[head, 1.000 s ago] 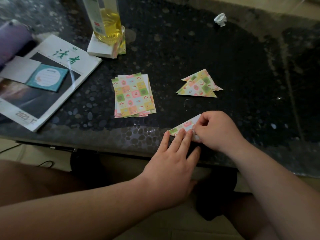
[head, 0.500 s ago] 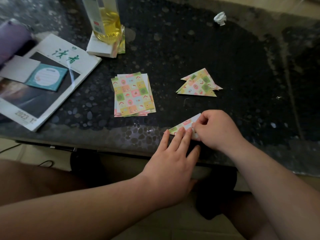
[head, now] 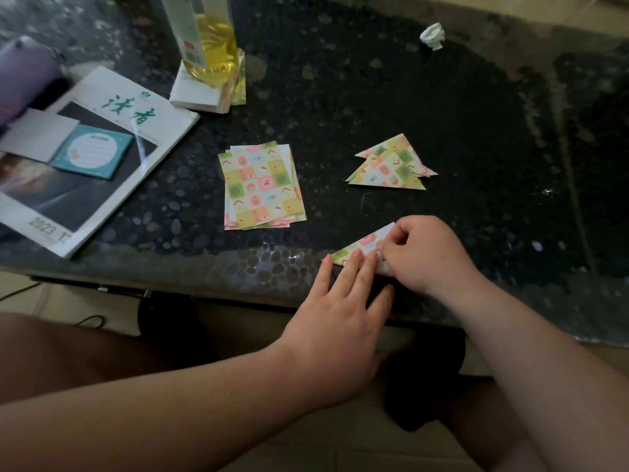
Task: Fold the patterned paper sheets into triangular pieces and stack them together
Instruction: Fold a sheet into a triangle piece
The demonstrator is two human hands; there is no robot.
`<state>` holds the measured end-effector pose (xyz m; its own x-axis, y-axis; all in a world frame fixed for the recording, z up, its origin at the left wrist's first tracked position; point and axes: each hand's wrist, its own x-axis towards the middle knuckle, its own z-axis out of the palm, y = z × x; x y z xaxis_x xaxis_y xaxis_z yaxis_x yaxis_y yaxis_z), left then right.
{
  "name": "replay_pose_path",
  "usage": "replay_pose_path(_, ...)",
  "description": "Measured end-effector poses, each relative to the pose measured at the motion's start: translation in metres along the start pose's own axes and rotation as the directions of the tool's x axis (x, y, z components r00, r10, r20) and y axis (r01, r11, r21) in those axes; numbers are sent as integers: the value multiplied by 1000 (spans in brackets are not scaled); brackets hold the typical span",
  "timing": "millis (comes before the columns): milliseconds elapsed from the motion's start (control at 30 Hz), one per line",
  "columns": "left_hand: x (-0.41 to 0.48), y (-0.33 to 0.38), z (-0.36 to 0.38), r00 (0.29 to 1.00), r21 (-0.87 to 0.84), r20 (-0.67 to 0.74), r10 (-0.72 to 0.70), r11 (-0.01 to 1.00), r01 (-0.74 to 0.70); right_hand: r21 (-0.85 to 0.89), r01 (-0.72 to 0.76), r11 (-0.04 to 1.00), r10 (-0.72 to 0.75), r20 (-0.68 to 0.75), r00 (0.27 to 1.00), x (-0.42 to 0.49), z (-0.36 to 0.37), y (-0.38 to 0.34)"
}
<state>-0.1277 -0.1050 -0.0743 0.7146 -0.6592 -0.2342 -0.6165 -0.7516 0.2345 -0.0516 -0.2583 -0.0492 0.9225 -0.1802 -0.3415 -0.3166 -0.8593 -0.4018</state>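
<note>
While the half-folded patterned sheet point(head: 360, 245) lies at the near edge of the dark, pebble-patterned table point(head: 374, 97), already a triangle with a white corner showing at its upper tip, I press it flat with the straight fingers point(head: 354, 267) of my left hand point(head: 340, 321), the palm reaching back past the table's edge. My right hand point(head: 429, 253) works the sheet's right end, thumb and curled fingers pinching the paper, so the two hands meet on the one piece. Just beyond and to the left, the stack of unfolded sheets point(head: 262, 185) lies flat and slightly fanned, its checked print of pink, green, yellow and blue squares facing up. Farther right, apart from that stack, the pile of folded triangles point(head: 391, 165) rests with its pieces overlapping and their points staggered. At the back left a clear bottle point(head: 211, 39) of yellow liquid stands on a white pad point(head: 197, 93), with patterned paper edges showing at the pad's right side. A magazine point(head: 102, 158) with green characters on its cover lies at the left edge, carrying a teal notepad point(head: 92, 151) and a white card point(head: 37, 134); a blurred purple object point(head: 23, 73) sits behind it. A crumpled white scrap point(head: 433, 35) lies alone at the far side.
</note>
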Motion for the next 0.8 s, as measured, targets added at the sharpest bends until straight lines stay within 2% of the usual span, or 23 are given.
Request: replay_pose_path(800, -4, 5, -13, 995, 20, 89, -37, 999, 36, -5, -2, 1000, 2, -2, 1000, -1, 0, -2)
